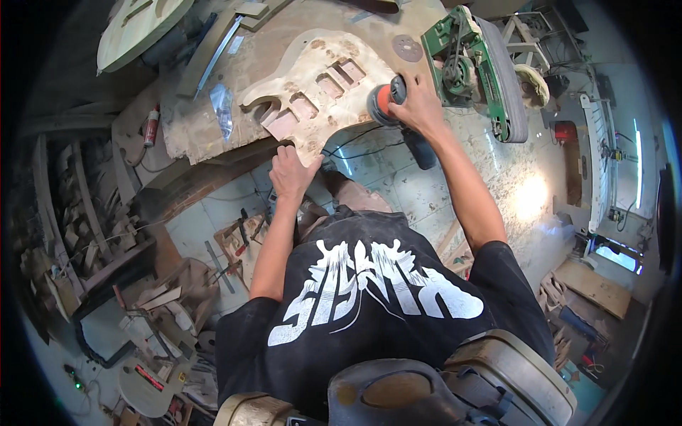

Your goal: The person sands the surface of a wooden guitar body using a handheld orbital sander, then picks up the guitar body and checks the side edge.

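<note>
A pale wooden guitar body (313, 65) with rectangular cut-out pockets and darker knots lies on the dusty workbench, one end reaching over the near edge. My left hand (290, 172) grips that overhanging end, thumb on one side and fingers curled at the other. Wrapped round the top of an orange-and-black handheld sander (383, 100) is my right hand (420, 106). The sander's pad is against the right edge of the body; how much of it touches the wood cannot be seen. A dark dust canister (420, 149) hangs below the sander, past the bench edge.
A green belt sander (455, 71) stands right of the bench, near a round sanding disc (407, 48). Another guitar body (138, 32) is at upper left. A red tube (151, 126) stands on the bench's left. Wood scraps (82, 227) crowd the left; cables trail beneath the bench.
</note>
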The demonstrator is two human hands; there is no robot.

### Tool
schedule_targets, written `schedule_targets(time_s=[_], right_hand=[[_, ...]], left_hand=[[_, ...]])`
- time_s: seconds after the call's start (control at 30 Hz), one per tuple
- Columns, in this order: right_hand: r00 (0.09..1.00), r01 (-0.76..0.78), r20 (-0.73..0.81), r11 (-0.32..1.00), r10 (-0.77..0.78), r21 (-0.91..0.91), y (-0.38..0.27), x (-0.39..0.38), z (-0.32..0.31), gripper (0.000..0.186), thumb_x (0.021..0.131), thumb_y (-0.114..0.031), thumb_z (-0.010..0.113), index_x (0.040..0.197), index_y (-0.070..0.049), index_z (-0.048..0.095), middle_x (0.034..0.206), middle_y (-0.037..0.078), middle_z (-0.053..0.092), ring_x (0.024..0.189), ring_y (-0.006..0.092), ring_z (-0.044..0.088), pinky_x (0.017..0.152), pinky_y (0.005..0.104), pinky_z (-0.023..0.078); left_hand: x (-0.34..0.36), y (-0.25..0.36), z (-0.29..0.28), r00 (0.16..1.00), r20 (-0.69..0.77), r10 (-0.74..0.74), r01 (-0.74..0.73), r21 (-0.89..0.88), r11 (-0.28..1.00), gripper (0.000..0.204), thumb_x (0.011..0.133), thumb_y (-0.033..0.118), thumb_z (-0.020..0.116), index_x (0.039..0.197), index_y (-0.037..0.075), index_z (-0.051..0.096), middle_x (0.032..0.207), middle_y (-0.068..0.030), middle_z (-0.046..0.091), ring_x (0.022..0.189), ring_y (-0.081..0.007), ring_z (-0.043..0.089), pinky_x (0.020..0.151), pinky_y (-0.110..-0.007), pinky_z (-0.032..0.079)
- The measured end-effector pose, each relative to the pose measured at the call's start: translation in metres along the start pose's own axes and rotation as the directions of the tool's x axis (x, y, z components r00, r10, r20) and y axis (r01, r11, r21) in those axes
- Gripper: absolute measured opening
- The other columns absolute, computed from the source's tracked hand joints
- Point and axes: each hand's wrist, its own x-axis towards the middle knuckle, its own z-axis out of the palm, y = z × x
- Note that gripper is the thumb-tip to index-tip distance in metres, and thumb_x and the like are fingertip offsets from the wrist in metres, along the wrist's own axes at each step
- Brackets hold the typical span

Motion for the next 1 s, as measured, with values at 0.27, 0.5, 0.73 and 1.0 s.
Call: schedule_targets(time_s=[0.27, 0.5, 0.73, 1.0], right_hand=[[0.989, 0.124, 0.085, 0.992, -0.124, 0.003, -0.076, -0.001, 0.015, 0.075, 0.079, -0.031, 0.078, 0.148, -0.017, 0.051, 0.123, 0.028, 0.057, 0.099, 0.0513, 0.069, 0.087, 0.0579, 0.058], [0.994, 0.082, 0.078, 0.997, -0.081, -0.012, -0.064, 0.023, 0.012, 0.071, 0.077, -0.027, 0.077, 0.143, -0.016, 0.053, 0.125, 0.031, 0.055, 0.097, 0.0528, 0.07, 0.082, 0.0574, 0.06], [0.975, 0.167, 0.154, 0.986, -0.162, -0.025, -0.06, 0.013, 0.01, 0.075, 0.077, -0.03, 0.08, 0.146, -0.019, 0.052, 0.123, 0.027, 0.057, 0.1, 0.0502, 0.069, 0.085, 0.0571, 0.058], [0.873, 0.445, 0.193, 0.894, -0.447, 0.057, -0.118, 0.068, 0.023, 0.067, 0.079, -0.027, 0.076, 0.143, -0.021, 0.054, 0.124, 0.025, 0.058, 0.099, 0.0508, 0.068, 0.084, 0.0572, 0.059]], left_hand=[[-0.004, -0.01, 0.002, 0.997, 0.049, 0.053, -0.053, 0.011, 0.999, 0.067, 0.084, 0.061, 0.08, 0.106, 0.001, 0.06, 0.106, -0.017, 0.061, 0.096, -0.0408, 0.065, 0.077, -0.053, 0.057], [0.005, -0.012, -0.003, 0.979, 0.192, 0.065, -0.058, -0.043, 0.997, 0.07, 0.086, 0.06, 0.077, 0.112, -0.002, 0.06, 0.113, -0.02, 0.063, 0.101, -0.0436, 0.064, 0.082, -0.055, 0.057], [0.005, -0.016, 0.003, 0.979, 0.185, 0.08, -0.066, -0.083, 0.994, 0.069, 0.086, 0.059, 0.077, 0.113, -0.002, 0.06, 0.114, -0.0205, 0.064, 0.103, -0.0445, 0.065, 0.084, -0.055, 0.057], [0.003, -0.017, 0.0, 0.983, 0.169, 0.075, -0.063, -0.072, 0.995, 0.069, 0.085, 0.059, 0.078, 0.112, -0.003, 0.06, 0.112, -0.0197, 0.064, 0.102, -0.043, 0.066, 0.081, -0.054, 0.058]])
